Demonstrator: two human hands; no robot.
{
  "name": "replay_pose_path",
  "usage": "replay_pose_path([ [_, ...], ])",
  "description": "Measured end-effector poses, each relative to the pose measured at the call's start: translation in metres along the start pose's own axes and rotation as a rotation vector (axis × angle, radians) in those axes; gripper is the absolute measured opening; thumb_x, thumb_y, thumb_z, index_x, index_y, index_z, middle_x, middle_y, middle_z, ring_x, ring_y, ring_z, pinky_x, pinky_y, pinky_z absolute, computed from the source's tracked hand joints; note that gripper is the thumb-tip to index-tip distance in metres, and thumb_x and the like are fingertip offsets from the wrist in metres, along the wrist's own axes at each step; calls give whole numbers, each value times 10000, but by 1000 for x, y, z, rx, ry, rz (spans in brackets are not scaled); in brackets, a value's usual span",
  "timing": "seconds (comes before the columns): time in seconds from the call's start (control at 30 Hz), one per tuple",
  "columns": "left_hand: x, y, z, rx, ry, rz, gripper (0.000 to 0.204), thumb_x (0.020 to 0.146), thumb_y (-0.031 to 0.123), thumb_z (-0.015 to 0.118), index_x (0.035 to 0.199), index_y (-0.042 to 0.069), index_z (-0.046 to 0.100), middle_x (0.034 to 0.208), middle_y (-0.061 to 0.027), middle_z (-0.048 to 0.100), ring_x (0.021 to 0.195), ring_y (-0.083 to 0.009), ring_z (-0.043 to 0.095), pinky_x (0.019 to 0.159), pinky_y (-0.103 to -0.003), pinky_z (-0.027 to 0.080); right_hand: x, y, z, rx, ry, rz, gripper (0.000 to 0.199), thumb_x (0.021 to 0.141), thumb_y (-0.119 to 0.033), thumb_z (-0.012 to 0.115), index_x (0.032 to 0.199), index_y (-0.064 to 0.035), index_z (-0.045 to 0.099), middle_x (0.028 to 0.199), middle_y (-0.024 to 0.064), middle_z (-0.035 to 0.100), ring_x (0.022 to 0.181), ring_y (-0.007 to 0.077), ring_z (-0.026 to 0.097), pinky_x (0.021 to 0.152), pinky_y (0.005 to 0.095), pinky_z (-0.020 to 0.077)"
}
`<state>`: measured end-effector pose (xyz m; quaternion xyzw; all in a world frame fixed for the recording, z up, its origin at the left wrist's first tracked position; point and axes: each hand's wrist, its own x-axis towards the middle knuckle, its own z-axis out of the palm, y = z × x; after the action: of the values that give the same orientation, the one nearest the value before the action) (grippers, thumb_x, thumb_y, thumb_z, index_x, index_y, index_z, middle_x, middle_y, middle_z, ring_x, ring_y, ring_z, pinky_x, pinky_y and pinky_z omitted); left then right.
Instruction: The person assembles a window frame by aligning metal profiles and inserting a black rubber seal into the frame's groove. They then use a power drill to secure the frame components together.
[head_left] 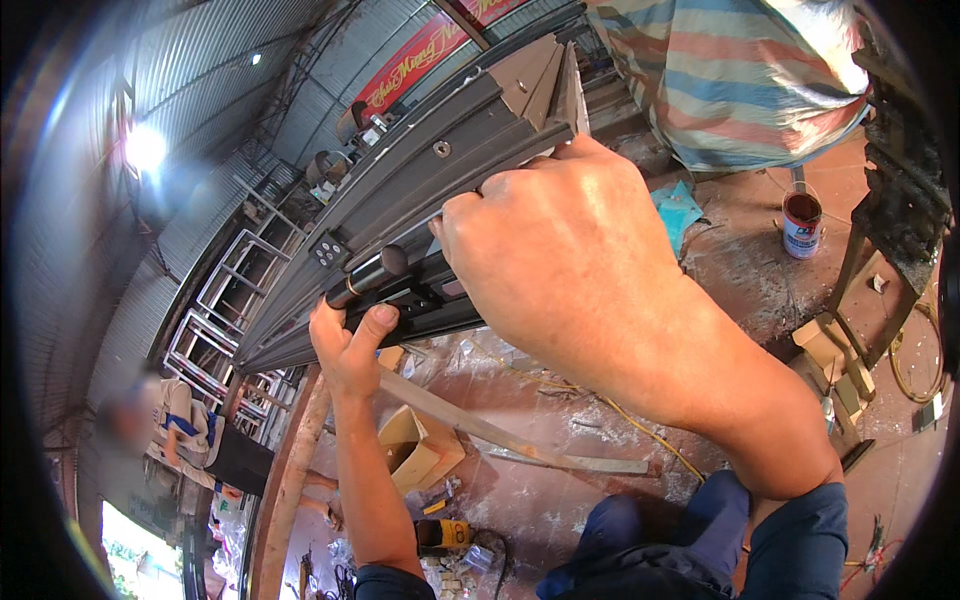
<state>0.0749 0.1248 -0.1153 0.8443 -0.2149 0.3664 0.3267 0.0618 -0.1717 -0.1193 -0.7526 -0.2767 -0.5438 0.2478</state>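
A long dark metal door frame (440,150) slants across the upper middle, with mitred corner pieces at its far right end. On its near side sits a black barrel hinge (375,270) with a thin brass-coloured ring. My left hand (350,345) is closed round the lower end of that hinge, thumb on the near side. My right hand (560,225) is a fist against the frame's edge, above and right of the hinge. A thin pale edge shows beside its knuckles; what the fingers hold is hidden behind the hand.
A cardboard box (420,450), a wooden strip (500,435) and a yellow power tool (440,533) lie on the floor below. An open paint can (801,225) stands at right, near a striped tarp (740,80). Another person (200,430) is at lower left.
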Motion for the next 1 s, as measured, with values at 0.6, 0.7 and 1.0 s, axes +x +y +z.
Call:
replay_pose_path([
  [0.6, 2, -7, 6, -140, -2, -19, 576, 921, 479, 880, 1176, -25, 768, 1059, -67, 741, 990, -179, 681, 928, -325, 523, -2, 15, -9, 68, 2, -45, 111, 755, -197, 758, 762, -104, 819, 730, 103, 762, 729, 286, 774, 791, 402, 561],
  [0.7, 5, -3, 1, -135, 29, -51, 552, 991, 556, 810, 994, 12, 713, 889, 18, 634, 832, -103, 564, 765, -281, 431, 1, 9, -5, 53, 26, -14, 111, 725, -189, 749, 740, -99, 811, 708, 115, 753, 710, 287, 769, 784, 406, 566],
  [1.0, 3, -12, 1, -72, 66, 55, 624, 1033, 656, 727, 936, 43, 665, 822, 58, 549, 765, -63, 461, 684, -261, 336, 4, 2, 1, -36, 71, -8, 173, 841, -189, 783, 759, -39, 808, 703, 137, 745, 691, 323, 763, 731, 426, 609],
])
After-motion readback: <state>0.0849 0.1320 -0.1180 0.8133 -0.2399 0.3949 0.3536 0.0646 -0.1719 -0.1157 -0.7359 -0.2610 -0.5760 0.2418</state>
